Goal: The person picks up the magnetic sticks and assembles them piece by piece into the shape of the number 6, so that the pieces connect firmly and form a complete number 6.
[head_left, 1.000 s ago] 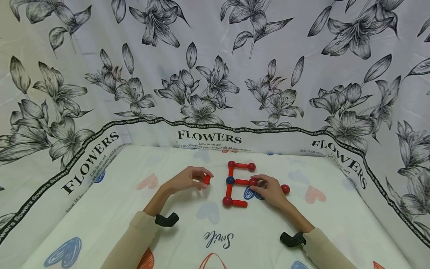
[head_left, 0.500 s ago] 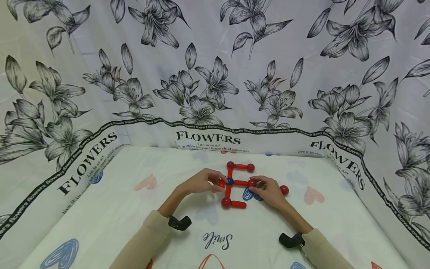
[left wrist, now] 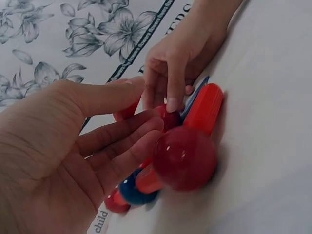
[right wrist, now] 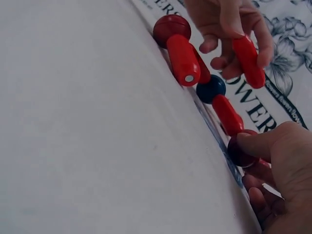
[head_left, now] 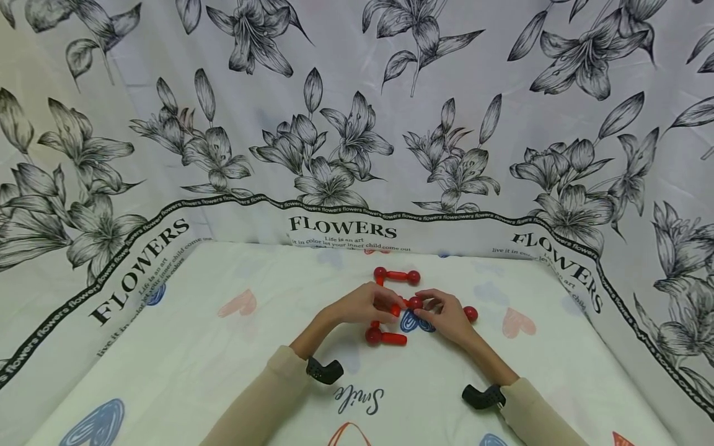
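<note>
My left hand [head_left: 359,305] pinches a loose red magnetic rod [right wrist: 249,61] between thumb and fingers, above the middle of an E-shaped build of rods and balls. My right hand [head_left: 448,314] pinches the red ball [head_left: 415,303] at the end of the build's middle arm. In the head view the left hand covers the blue ball [right wrist: 211,89] at the centre. The lower corner has a large red ball [head_left: 374,336] with a rod [head_left: 394,339] whose bare silver end shows in the right wrist view. A rod and a red ball [head_left: 413,277] form the upper arm.
Another red ball [head_left: 471,314] lies just right of the right hand. Everything rests on a white cloth [head_left: 446,384] printed with hearts and the word Smile. A flower-printed curtain [head_left: 357,155] rises behind and at both sides.
My left hand has moved right with the rod, from left of the build to over its middle, close to the right hand. The right hand keeps holding the ball.
</note>
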### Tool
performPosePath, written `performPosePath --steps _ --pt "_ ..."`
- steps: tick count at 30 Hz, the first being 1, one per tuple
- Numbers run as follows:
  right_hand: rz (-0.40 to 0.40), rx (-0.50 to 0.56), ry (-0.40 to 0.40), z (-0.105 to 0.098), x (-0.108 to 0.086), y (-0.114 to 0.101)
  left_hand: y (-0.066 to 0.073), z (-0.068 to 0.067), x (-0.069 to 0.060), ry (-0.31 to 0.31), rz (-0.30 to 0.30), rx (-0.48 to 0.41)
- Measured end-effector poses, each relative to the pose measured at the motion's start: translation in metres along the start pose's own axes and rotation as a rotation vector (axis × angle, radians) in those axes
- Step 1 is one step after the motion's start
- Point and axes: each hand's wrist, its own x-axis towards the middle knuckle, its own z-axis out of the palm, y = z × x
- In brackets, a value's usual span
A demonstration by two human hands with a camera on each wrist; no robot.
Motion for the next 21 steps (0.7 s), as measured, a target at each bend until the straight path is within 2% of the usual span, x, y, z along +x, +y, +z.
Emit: performPosePath --steps 8,9,15,17,21 --pt "-0.054 0.058 0.007 -0.003 0.001 0.004 0.005 0.015 0.017 -0.031 -0.03 0.028" --pt "-0.053 0.072 -0.002 -0.005 -0.001 -0.001 0.004 0.016 0.019 -0.031 -0.029 0.034" --pt "-0.014 0.11 -0.009 -0.009 -0.002 -0.008 0.002 0.025 0.024 -0.031 -0.023 0.086" --pt "-0.005 0.11 0.009 -0.007 0.001 0.003 0.004 0.026 0.025 -0.036 -0.02 0.103" --pt "0.024 0.136 0.021 -0.006 0.002 0.007 0.006 0.029 0.028 -0.046 -0.025 0.127"
